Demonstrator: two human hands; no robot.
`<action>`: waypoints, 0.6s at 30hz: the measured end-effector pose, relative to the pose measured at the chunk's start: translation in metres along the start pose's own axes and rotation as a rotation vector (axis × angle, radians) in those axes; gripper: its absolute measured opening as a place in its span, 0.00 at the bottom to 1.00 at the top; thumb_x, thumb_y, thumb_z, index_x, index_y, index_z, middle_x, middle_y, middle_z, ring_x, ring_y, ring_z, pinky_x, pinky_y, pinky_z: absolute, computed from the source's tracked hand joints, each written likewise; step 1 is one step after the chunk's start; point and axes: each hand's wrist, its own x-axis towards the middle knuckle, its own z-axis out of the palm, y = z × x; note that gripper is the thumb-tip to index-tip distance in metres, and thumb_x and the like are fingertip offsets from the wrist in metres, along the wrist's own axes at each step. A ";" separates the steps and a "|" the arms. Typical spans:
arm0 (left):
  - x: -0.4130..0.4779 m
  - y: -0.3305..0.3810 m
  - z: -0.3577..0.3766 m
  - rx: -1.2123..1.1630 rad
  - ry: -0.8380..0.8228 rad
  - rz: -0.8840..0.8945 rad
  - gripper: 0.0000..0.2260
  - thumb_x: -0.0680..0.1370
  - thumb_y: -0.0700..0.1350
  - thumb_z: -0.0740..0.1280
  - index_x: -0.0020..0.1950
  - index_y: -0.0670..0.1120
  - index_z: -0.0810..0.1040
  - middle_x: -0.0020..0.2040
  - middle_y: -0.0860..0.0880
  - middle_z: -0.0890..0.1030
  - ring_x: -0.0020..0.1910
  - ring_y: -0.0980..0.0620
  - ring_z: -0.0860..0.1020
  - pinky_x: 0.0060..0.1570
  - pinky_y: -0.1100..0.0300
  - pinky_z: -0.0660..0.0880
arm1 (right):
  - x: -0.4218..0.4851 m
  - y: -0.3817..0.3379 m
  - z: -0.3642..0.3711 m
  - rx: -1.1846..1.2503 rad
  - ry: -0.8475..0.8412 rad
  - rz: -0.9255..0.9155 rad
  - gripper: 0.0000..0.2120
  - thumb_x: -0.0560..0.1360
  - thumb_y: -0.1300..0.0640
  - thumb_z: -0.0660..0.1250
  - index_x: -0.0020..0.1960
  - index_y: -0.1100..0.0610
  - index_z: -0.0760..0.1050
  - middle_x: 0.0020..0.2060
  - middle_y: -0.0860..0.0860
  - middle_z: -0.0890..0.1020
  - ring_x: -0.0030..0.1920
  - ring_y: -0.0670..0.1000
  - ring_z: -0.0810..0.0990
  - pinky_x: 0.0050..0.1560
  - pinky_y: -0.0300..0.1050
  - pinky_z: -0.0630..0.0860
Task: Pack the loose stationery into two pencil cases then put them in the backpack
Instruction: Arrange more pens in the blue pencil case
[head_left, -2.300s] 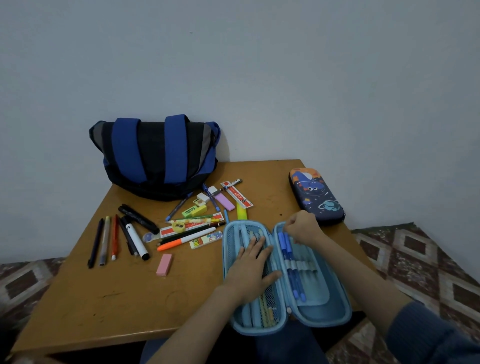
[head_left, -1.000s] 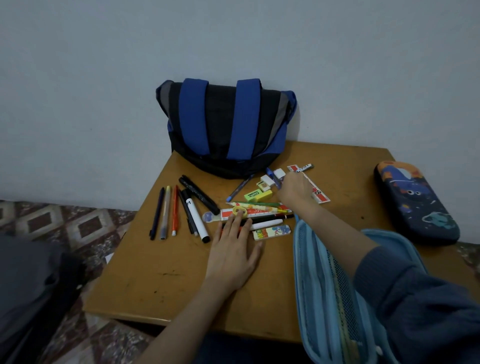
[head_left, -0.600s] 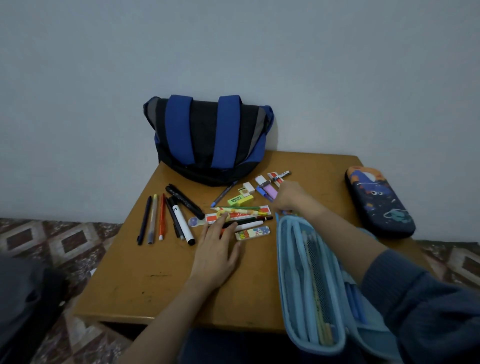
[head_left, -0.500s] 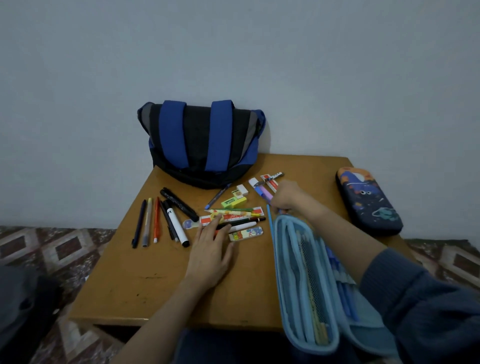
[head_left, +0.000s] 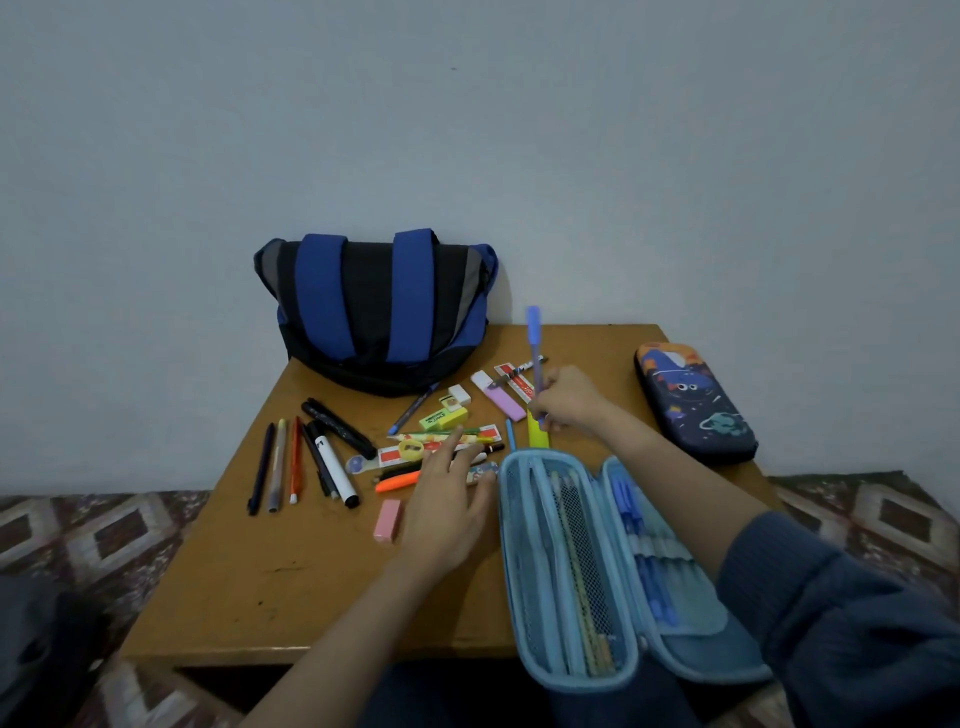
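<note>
A blue pen (head_left: 533, 338) is pinched nearly upright by the right grip (head_left: 566, 397), right of centre, beyond the open light-blue pencil case (head_left: 701, 629) at lower right. The left grip (head_left: 449, 512) is laid flat, fingers spread, on the loose stationery (head_left: 335, 467) at the bench (head_left: 291, 587) centre. The backpack (head_left: 384, 312) is leaned against the wall behind.

Wooden table (head_left: 291, 587) — loose stationery, two cases, one bag.
Backpack (head_left: 379, 312) at the far edge. Directly in front of it: a mixed heap of erasers, rulers and pens (head_left: 443, 418); front-left of it, a row of pens (head_left: 275, 465) and two markers (head_left: 340, 430); a pink eraser (head_left: 388, 520) nearer still. Well to its right, a closed space-print pencil case (head_left: 693, 402); front-right of it, an open light-blue pencil case (head_left: 576, 679) overhanging the near edge.
</note>
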 end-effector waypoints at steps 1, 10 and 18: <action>0.000 0.003 -0.001 -0.001 -0.001 0.009 0.19 0.80 0.54 0.56 0.71 0.53 0.65 0.77 0.56 0.55 0.76 0.52 0.53 0.71 0.54 0.60 | -0.003 0.002 -0.002 0.069 -0.007 -0.008 0.09 0.72 0.73 0.63 0.43 0.61 0.67 0.30 0.55 0.73 0.25 0.50 0.74 0.21 0.36 0.69; -0.009 0.041 0.019 -0.018 -0.161 0.101 0.20 0.80 0.52 0.58 0.72 0.51 0.63 0.77 0.53 0.54 0.75 0.54 0.53 0.71 0.58 0.55 | -0.015 0.043 -0.027 0.354 0.080 0.072 0.13 0.82 0.57 0.54 0.44 0.64 0.68 0.27 0.58 0.77 0.18 0.48 0.75 0.22 0.40 0.74; -0.019 0.054 0.058 0.226 -0.416 0.210 0.29 0.80 0.60 0.52 0.77 0.50 0.50 0.78 0.51 0.43 0.76 0.52 0.41 0.74 0.56 0.43 | -0.032 0.097 -0.061 0.049 0.151 0.090 0.17 0.75 0.70 0.60 0.61 0.60 0.61 0.44 0.68 0.78 0.33 0.59 0.77 0.35 0.54 0.78</action>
